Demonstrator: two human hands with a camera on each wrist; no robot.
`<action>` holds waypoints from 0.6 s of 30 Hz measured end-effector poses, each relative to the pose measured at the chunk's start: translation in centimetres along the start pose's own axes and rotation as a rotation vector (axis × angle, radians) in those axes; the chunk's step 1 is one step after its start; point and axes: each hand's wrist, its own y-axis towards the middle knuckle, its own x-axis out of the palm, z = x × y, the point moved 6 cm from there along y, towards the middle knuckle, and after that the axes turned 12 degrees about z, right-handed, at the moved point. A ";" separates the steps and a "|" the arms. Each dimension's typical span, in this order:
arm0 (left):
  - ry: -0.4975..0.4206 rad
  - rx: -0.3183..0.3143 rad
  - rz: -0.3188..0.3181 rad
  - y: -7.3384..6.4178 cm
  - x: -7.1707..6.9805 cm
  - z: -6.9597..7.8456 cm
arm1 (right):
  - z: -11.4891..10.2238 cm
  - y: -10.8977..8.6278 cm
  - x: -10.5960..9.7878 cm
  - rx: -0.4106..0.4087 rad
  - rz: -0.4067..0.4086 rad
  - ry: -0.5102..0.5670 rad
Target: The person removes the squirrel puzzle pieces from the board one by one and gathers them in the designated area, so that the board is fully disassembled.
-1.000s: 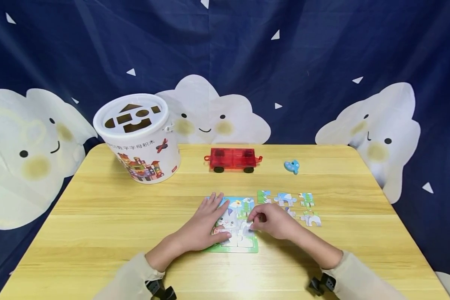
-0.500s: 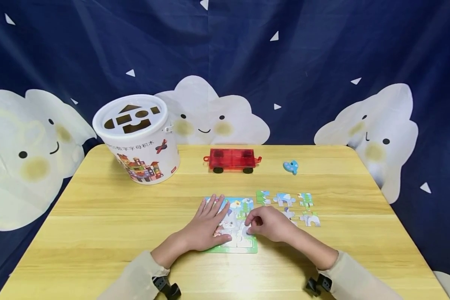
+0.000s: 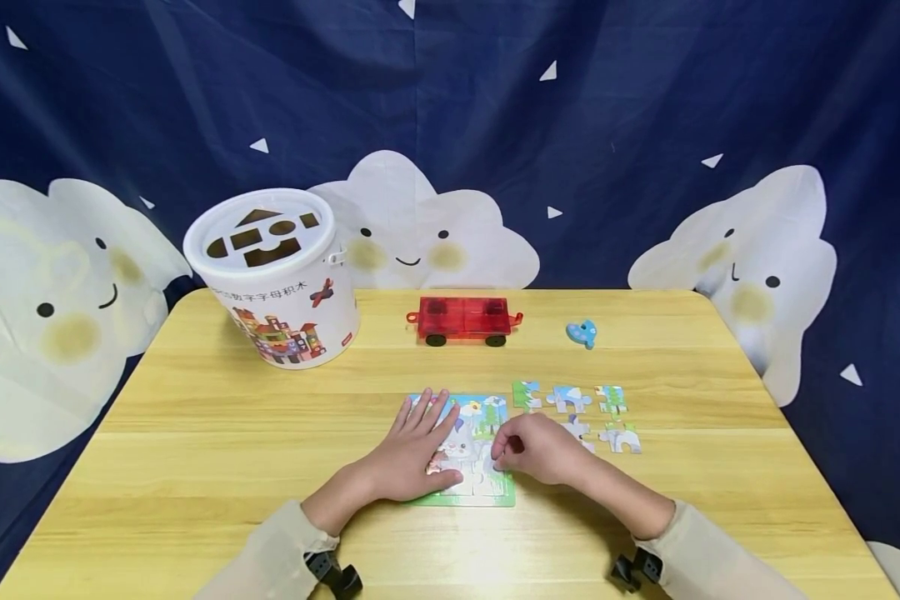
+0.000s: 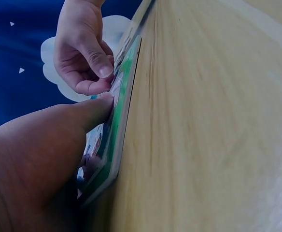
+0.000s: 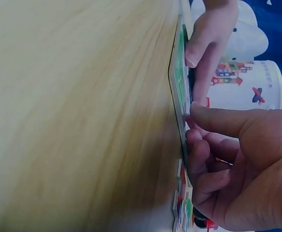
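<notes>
A picture puzzle board (image 3: 461,501) with a green lower border and a white cartoon animal lies on the table. My left hand (image 3: 411,454) rests on its left part with fingers spread, covering some of the picture; its thumb (image 4: 95,111) lies on the board in the left wrist view. At the board's right side my right hand (image 3: 543,450) has its thumb and curled fingers together, pinching a puzzle piece that the fingers mostly hide. Several loose jigsaw pieces (image 3: 621,439) lie right of the board, beyond my right hand.
A white block bucket (image 3: 292,308) with shaped holes in its lid stands at the back left. Behind the board is a red toy wagon (image 3: 463,319), and a small blue toy (image 3: 582,333) lies to its right. A dark blue cloud-print curtain (image 3: 487,100) hangs behind the table.
My right hand has shifted slightly left and down over the board's right side, still pinching. My left hand has moved very slightly right and stays on the board.
</notes>
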 end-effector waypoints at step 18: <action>0.035 -0.016 -0.024 0.0 0.0 0.1 | -0.2 0.2 0.2 -0.005 -0.024 0.026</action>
